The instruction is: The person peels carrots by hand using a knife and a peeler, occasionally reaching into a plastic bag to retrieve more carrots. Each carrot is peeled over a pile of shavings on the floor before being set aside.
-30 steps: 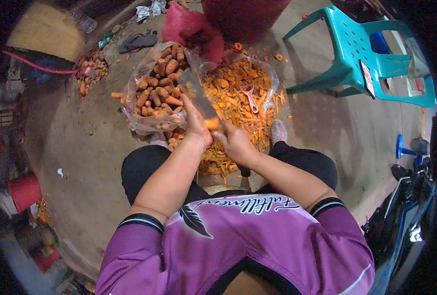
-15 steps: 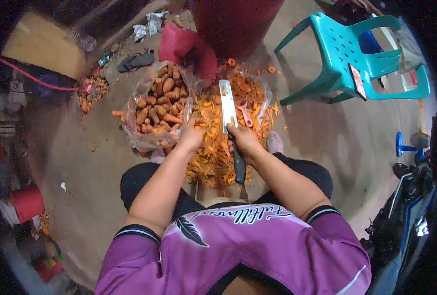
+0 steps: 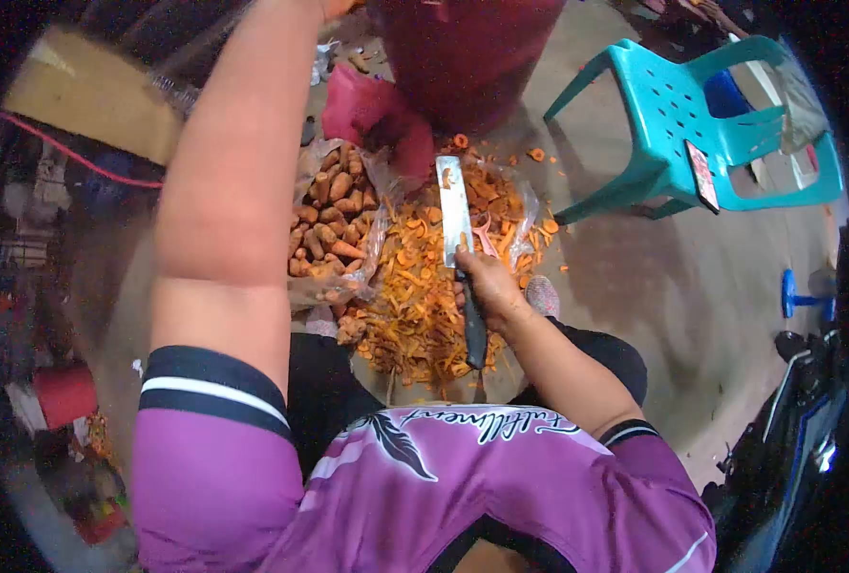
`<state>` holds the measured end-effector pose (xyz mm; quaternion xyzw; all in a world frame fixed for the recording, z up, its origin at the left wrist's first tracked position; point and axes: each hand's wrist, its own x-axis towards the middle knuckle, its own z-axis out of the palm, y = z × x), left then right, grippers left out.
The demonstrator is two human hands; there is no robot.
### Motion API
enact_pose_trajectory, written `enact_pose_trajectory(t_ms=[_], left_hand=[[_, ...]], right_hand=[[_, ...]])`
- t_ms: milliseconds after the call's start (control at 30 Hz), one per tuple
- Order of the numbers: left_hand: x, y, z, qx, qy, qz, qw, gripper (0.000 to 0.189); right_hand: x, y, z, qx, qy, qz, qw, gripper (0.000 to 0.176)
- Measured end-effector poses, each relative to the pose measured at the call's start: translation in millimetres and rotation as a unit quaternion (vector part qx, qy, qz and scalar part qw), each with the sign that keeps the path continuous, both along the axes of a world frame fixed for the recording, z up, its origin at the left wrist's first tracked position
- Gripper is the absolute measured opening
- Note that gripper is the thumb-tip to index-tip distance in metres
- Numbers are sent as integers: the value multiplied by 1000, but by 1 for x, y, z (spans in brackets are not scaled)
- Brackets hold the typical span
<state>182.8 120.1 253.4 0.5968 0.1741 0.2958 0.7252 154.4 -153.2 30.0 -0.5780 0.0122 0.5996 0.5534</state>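
My right hand [image 3: 493,289] is closed around a large knife [image 3: 454,212] with a wide blade and a black handle. Its blade points away from me over a heap of orange carrot peelings [image 3: 415,315]. Raised far forward, my left arm reaches to the top edge of the view, where only a bit of my left hand [image 3: 337,8] shows and its fingers are cut off. A pink peeler [image 3: 483,236] lies on the heap, partly behind my right hand. Left of the heap, a clear plastic bag [image 3: 379,205] holds many unpeeled carrots [image 3: 334,212].
A turquoise plastic chair [image 3: 656,110] with a phone [image 3: 701,175] on it stands at the right. Ahead is a big dark red container [image 3: 467,62], with a pink bag [image 3: 358,103] beside it. A motorcycle-like dark object [image 3: 778,449] is at lower right.
My left hand has left the heap and swung forward and up to the top edge. My right hand still holds the knife in nearly the same place. The view has shifted slightly.
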Motion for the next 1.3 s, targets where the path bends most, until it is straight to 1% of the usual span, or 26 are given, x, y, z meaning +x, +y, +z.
enact_pose_trajectory(t_ms=[33,100,133,200,233,267,333,367,400,433,467,500,533,567,633,667,767,833,933,1033,1067,1100,1167,1200,1267,1300], left_hand=[[-9,14,-24,36,6,-56,998,29],[-28,31,-83,18,99,-85,991,31],[-43,47,-127,55,144,-102,983,24],[-78,59,-194,-83,267,-57,958,28],[-93,71,-242,-121,284,-10,951,27],[-113,88,-288,-158,325,-12,932,30],[-142,70,-316,-104,444,49,889,35],[-157,79,-361,-31,485,49,872,34],[-171,86,-401,42,523,47,850,33],[-172,81,-399,80,583,29,808,35],[-174,75,-396,119,638,9,761,37],[-173,73,-396,158,687,-12,709,40],[-175,81,-422,134,668,5,732,37],[-175,88,-448,166,689,23,705,40],[-154,85,-432,230,722,62,649,45],[-149,84,-437,214,713,146,652,56],[-149,101,-463,224,645,152,715,60],[-144,101,-465,273,625,176,710,54],[-138,98,-452,305,626,158,700,51],[-137,103,-445,324,635,119,691,49],[-138,106,-448,333,637,107,687,48],[-140,110,-450,344,638,94,682,47],[-151,120,-476,332,646,83,683,44],[-151,119,-467,327,648,78,683,43],[-159,106,-445,113,566,65,814,39],[-161,100,-431,-27,492,54,868,36]], right_hand=[[1,1,-1,-1,4,-18,1000,28],[2,2,1,-13,4,-18,1000,27],[3,2,-1,-20,2,-17,1000,27],[4,2,-12,-25,-22,-7,999,25],[4,2,-17,-27,-36,-3,999,25],[5,3,-22,-37,-27,0,999,23],[3,5,-41,-53,-50,-5,997,24],[1,5,-54,-63,-59,-7,996,24],[0,5,-72,-117,-137,13,984,24],[0,2,-93,-144,-247,73,955,24],[0,-2,-113,-169,-353,132,911,24],[0,-2,-126,-190,-452,188,851,25],[-2,4,-133,-237,-428,211,846,26],[-6,9,-144,-237,-443,222,835,26],[-11,20,-169,-234,-476,244,812,27],[-4,29,-179,-211,-434,315,817,30],[16,42,-232,-177,-605,247,736,39],[44,48,-245,-219,-638,155,722,43],[77,36,-267,-348,-517,296,724,40],[74,29,-273,-352,-502,336,715,33],[73,29,-283,-368,-485,315,728,33],[73,28,-284,-355,-494,337,719,33],[69,26,-281,-329,-508,379,700,34],[67,29,-272,-314,-536,358,697,33],[65,34,-248,-283,-592,313,686,31],[66,37,-240,-259,-605,296,693,28]])
